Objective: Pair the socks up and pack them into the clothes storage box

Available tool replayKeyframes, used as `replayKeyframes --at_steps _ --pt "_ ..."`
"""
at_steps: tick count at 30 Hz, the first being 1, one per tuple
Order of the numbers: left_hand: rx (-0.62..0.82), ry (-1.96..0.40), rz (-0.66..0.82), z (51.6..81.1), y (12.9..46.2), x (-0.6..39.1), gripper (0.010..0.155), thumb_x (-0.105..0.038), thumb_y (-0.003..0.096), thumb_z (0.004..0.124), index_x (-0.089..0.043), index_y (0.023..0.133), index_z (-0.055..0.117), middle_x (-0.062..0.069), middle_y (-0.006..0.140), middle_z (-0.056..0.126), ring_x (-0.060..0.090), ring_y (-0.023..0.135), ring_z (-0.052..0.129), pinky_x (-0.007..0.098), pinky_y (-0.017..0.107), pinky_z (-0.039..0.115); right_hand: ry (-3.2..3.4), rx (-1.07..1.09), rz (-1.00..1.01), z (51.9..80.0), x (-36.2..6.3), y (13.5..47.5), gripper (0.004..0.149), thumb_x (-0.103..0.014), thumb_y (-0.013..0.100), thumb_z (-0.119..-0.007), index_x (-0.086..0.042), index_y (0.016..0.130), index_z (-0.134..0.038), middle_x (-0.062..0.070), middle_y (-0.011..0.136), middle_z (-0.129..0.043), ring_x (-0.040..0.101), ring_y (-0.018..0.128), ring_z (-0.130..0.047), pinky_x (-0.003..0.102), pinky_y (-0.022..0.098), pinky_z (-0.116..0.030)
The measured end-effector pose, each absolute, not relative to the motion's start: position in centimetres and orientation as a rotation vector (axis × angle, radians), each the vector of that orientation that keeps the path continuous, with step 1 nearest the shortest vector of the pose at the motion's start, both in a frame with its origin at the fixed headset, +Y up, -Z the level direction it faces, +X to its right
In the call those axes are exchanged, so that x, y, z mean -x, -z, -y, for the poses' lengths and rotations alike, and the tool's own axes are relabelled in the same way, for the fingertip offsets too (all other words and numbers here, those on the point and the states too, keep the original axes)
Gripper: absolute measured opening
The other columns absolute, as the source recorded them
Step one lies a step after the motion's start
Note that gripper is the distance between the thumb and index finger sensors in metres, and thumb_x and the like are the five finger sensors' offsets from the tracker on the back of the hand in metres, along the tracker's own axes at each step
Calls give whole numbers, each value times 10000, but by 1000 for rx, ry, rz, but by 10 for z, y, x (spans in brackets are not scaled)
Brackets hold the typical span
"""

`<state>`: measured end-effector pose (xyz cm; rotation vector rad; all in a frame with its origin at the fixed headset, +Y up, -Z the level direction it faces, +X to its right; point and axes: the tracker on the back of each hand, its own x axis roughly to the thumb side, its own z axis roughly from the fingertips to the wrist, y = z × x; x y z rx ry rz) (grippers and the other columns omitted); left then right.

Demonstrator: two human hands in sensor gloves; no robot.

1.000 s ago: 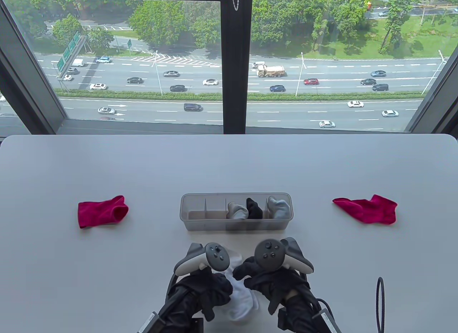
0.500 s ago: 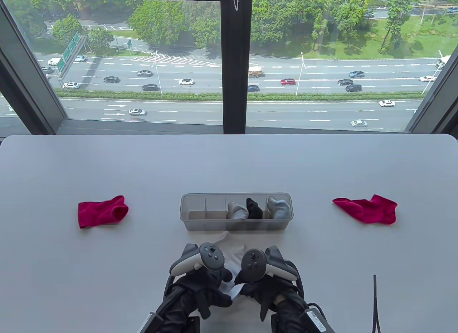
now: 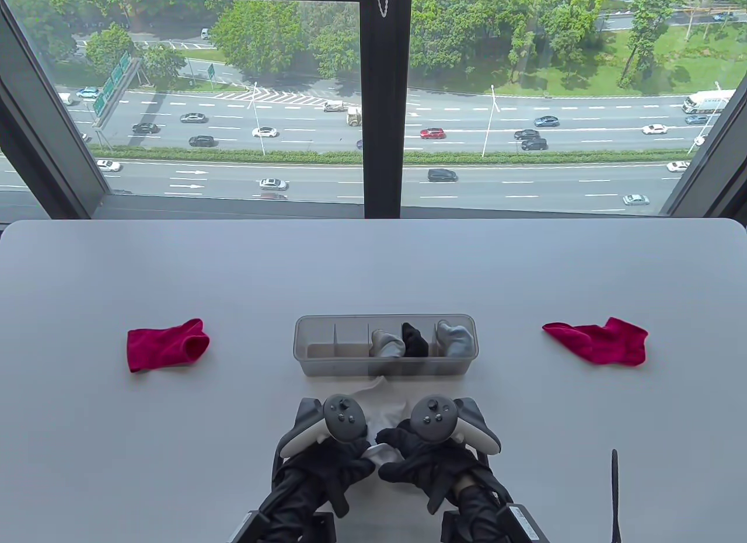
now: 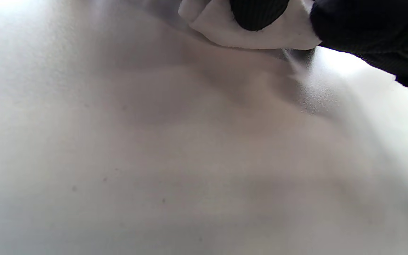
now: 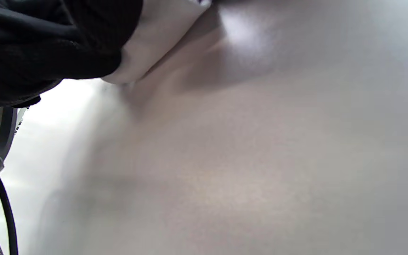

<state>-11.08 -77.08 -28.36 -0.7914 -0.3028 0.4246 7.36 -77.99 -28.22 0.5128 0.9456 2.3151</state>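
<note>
Hands (image 3: 332,467) (image 3: 429,461) have spread slightly since a moment ago, fingers of both still pinching the white socks (image 3: 382,411).

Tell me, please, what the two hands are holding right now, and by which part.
Both the left hand and the right hand grip the white socks at the bunched near end; the far end lies on the table.

Soft white cloth socks (image 3: 382,417), frosted translucent plastic storage box (image 3: 385,366), smooth matt table (image 3: 175,274).
</note>
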Motion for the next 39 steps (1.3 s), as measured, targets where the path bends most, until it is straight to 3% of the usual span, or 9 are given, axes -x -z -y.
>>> replayKeyframes --at_steps 1,4,7,11,16,19,26,32,39 --pt "795 -445 300 771 283 111 403 -273 591 624 -99 952 661 27 1179 198 403 1069 48 689 725 139 -2358 -498 -897 779 -73 283 442 -361 593 -664 -251 1010 -564 275 1110 -208 466 977 -6 649 678 -79" --pt "795 -486 296 772 282 110 480 -302 593 587 -62 1006 545 97 1173 153 432 1059 22 701 713 116 -2356 -470 -905 779 -71 284 396 -337 602 -619 -195 971 -630 267 1106 -229 457 981 -16 651 679 -84" --pt "764 -447 310 770 280 105 677 -365 567 670 -249 1047 207 182 1160 135 483 1052 37 721 712 132 -2313 -424 -868 780 -73 284 390 -332 623 -556 -151 949 -668 261 1108 -249 441 987 -23 638 681 -73" --pt "605 -417 320 763 279 101 433 -269 573 659 -105 974 659 229 1147 381 522 1076 271 743 732 253 -2311 -392 -847 780 -74 285 394 -324 638 -538 -103 912 -713 253 1107 -282 425 996 -43 628 688 -77" --pt "684 -428 336 768 278 102 436 -222 589 572 -21 968 648 205 1159 282 503 1069 190 734 730 226 -2260 -448 -911 783 -76 284 568 -405 606 -613 -203 1101 -420 278 1112 -181 438 976 31 624 669 -30" --pt "710 -461 348 768 279 104 446 -231 594 538 4 963 621 215 1158 254 508 1063 135 733 723 205 -2323 -420 -869 781 -74 285 418 -353 614 -599 -160 984 -634 263 1110 -247 431 990 -26 626 684 -75" --pt "697 -352 330 771 276 98 528 -325 577 636 -204 1042 417 152 1168 179 476 1069 96 728 730 156 -2258 -337 -821 782 -76 286 390 -313 646 -525 -71 903 -689 257 1104 -292 413 1000 -51 615 688 -73" --pt "700 -422 334 770 279 102 451 -264 596 556 -70 1003 556 166 1168 241 487 1068 139 726 733 202 -2208 -438 -904 785 -77 284 620 -428 603 -604 -158 1115 -381 280 1116 -153 439 968 54 616 658 -7" --pt "777 -401 337 774 278 99 524 -363 566 623 -70 954 427 195 1137 111 476 1042 18 712 718 118 -2257 -405 -845 784 -75 285 410 -368 626 -524 -177 971 -638 261 1114 -224 436 987 3 625 674 -42"
